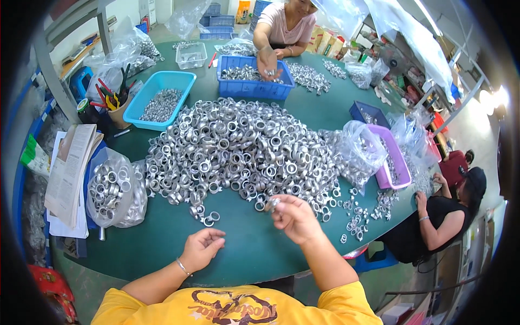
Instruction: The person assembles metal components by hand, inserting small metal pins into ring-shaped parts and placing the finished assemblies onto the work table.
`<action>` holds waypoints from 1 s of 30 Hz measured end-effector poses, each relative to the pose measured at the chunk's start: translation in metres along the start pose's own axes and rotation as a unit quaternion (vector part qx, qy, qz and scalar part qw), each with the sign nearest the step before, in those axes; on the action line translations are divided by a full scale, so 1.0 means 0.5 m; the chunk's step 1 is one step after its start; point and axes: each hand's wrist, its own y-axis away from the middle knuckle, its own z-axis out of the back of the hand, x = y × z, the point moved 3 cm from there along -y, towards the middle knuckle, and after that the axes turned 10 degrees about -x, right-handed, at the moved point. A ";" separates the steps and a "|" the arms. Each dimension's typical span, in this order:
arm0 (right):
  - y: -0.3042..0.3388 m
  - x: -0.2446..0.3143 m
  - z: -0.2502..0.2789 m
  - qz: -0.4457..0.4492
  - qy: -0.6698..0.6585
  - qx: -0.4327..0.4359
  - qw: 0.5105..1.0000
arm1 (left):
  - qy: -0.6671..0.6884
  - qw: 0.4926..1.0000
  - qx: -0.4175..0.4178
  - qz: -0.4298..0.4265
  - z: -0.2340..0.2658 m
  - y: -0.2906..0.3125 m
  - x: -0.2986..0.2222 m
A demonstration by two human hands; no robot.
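A large heap of silver metal rings with small lugs [233, 146] covers the middle of the green table [162, 244]. My right hand [295, 219] is raised at the heap's near edge, thumb and fingers pinched on one metal ring [272, 204]. Its far side is partly hidden by my fingers. Lower and to the left, my left hand [203, 249] hovers over or rests on the bare tabletop, fingers stretched loosely to the right with nothing in them. Just beyond it lies a loose pair of rings [210, 219].
Left stand a bag of rings [111, 187], papers [70, 173], a turquoise tub [186, 81] and a pot of pliers [118, 111]. A purple basket [401, 168] is at right. Across the table, one person reaches into a blue crate [254, 89]; another sits right [447, 216].
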 end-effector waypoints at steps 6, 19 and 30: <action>-0.066 0.173 0.003 0.161 -0.029 -0.041 0.986 | -0.030 1.000 0.000 -0.010 -0.014 -0.002 -0.004; -0.406 0.459 0.074 0.208 0.043 -0.176 0.961 | -0.047 0.996 -0.018 -0.067 -0.014 -0.005 0.006; -0.503 0.484 0.118 0.305 -0.018 -0.245 0.920 | -0.192 0.969 -0.042 -0.148 -0.023 0.001 -0.026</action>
